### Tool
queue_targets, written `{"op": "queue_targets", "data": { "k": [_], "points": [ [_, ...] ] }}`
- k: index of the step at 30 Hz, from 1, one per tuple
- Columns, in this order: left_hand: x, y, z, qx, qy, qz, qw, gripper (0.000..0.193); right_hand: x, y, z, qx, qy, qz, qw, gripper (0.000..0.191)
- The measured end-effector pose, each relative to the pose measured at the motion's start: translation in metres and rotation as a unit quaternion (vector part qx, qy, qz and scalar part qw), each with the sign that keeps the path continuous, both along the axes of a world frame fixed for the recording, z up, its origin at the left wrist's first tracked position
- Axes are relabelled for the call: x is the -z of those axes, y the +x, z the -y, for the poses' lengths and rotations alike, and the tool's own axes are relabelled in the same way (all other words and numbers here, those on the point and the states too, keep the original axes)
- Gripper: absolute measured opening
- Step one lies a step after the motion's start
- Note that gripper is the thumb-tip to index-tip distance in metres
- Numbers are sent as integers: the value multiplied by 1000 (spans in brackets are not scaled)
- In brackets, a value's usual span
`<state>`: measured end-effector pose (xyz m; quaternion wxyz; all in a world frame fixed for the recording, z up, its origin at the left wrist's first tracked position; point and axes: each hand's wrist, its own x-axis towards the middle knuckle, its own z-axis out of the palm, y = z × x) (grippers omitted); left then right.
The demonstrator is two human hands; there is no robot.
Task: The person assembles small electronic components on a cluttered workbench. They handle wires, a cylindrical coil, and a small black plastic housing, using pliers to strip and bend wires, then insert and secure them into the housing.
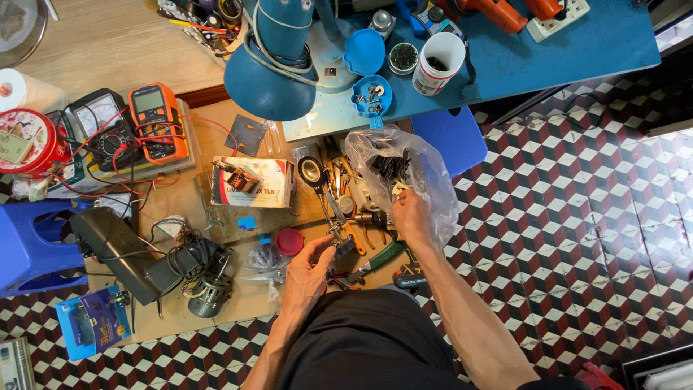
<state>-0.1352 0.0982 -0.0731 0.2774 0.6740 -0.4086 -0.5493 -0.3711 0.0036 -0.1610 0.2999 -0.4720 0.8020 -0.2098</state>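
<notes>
My left hand [309, 271] pinches the metal frame of a small helping-hands stand [333, 217] with clips and a round magnifier [311, 171]. My right hand [410, 215] reaches into a clear plastic bag [426, 170] that holds dark small parts and grips something inside it; what exactly is hidden. Both hands work over a sheet of brown cardboard [180, 209] on the floor. Pliers with green handles [375, 261] and other small tools lie between the hands.
An orange multimeter [157, 121] and an analogue meter [97, 123] with red and black leads lie to the left. A blue desk lamp [274, 65], a blue tray [373, 96] of screws and a white cup [439, 63] sit on a blue surface [577, 50]. A blue stool [29, 245] stands at left.
</notes>
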Motion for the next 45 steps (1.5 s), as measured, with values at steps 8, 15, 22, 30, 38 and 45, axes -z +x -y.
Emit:
{"op": "queue_targets", "data": {
  "k": [8,15,22,30,38,45],
  "points": [
    [2,-4,6,3,-5,0,1000,40,-19,-3,-3,5,-31,-46,998,27],
    [0,-3,5,10,-3,-2,1000,41,-8,-25,30,-215,59,-106,969,29],
    [-9,-10,22,28,-2,9,1000,38,-18,-30,12,-187,-144,-73,969,11],
    [-19,-47,58,29,-111,-124,986,32,-105,-1,-40,-168,-280,26,945,16],
    [-27,-22,47,32,-218,-92,971,39,-140,50,-51,-234,-239,9,942,13],
    [-29,20,43,-28,-170,-159,972,27,-139,83,-42,-237,-187,138,943,15]
  ]
}}
